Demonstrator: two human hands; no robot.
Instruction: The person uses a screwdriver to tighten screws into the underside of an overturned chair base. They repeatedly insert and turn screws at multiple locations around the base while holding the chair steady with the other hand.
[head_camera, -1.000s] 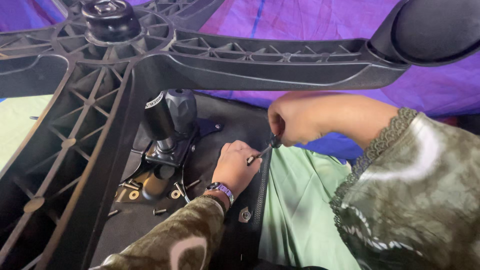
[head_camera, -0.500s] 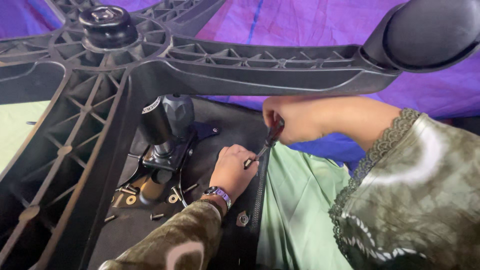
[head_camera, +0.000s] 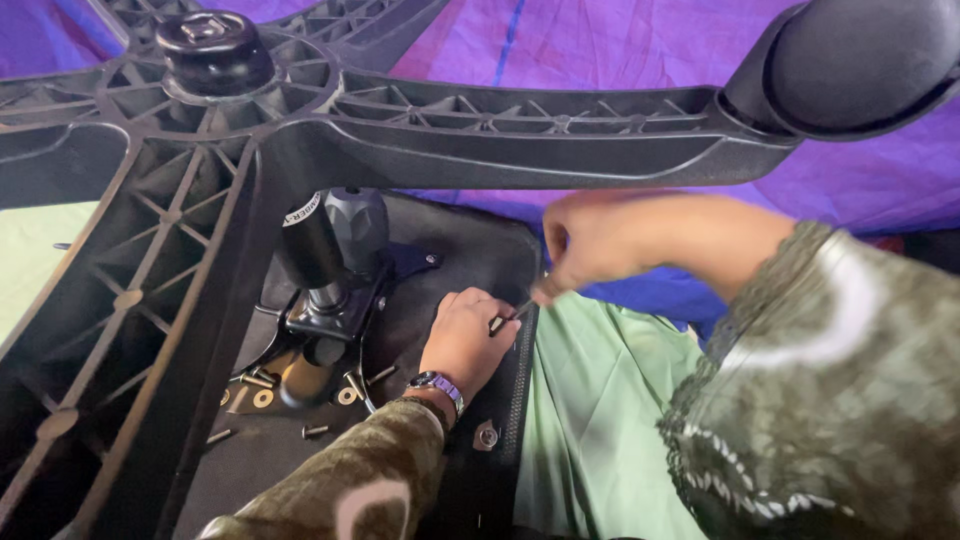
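An upturned office chair fills the view: its black star base (head_camera: 480, 130) spans the top, and the black seat underside (head_camera: 470, 270) lies below. My left hand (head_camera: 468, 335), with a purple wristwatch, rests on the seat's right edge and pinches a small bolt between the fingertips. My right hand (head_camera: 590, 245) hovers just above and to the right, closed on a thin metal key tool (head_camera: 522, 310) whose tip meets the bolt. Both sleeves are green patterned cloth.
A black gas cylinder and knob (head_camera: 335, 240) stand on the metal seat mechanism (head_camera: 320, 330). Loose bolts and washers (head_camera: 262, 385) lie on the seat beside it. A caster wheel (head_camera: 860, 65) sits top right. Purple sheet (head_camera: 620, 50) and green cloth (head_camera: 590, 420) surround the chair.
My right hand has lifted slightly and turned, with the tool still at the bolt. My left hand stays at the seat edge. The camera has shifted a little.
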